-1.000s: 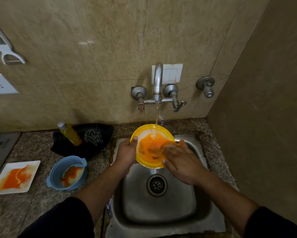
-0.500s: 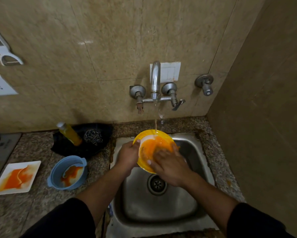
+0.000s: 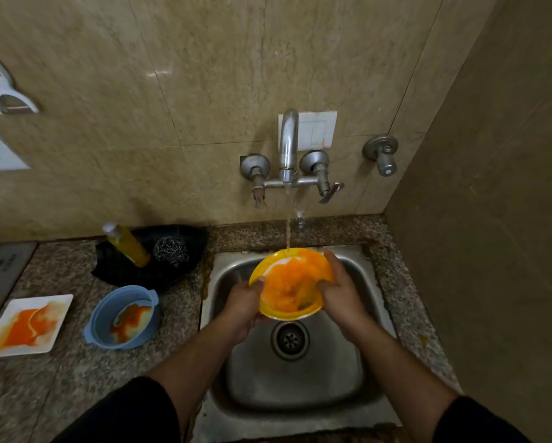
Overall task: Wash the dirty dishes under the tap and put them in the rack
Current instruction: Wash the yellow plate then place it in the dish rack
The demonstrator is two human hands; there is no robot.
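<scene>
Two hands hold a yellow bowl [image 3: 287, 289] above the steel sink [image 3: 300, 388], directly under the running tap [image 3: 288, 145]. The left hand [image 3: 244, 302] grips the near-left rim, thumb hooked over the edge. The right hand [image 3: 342, 292] is curled round the right wall, fingers wrapped over the rim. The water stream [image 3: 288, 219] lands on the far inner edge of the bowl, which is tilted toward the person. Orange residue coats most of the interior; a pale patch shows at the upper left.

Step in hand: rinsing this bowl, judged incomplete. The next move calls for turning the bowl under the stream or rubbing the interior until the residue clears, then transfer to the rack, which is not in view.

Two more soiled items wait on the counter left of the sink: a blue bowl [image 3: 121, 318] and a white square plate [image 3: 28, 326], both smeared orange.
</scene>
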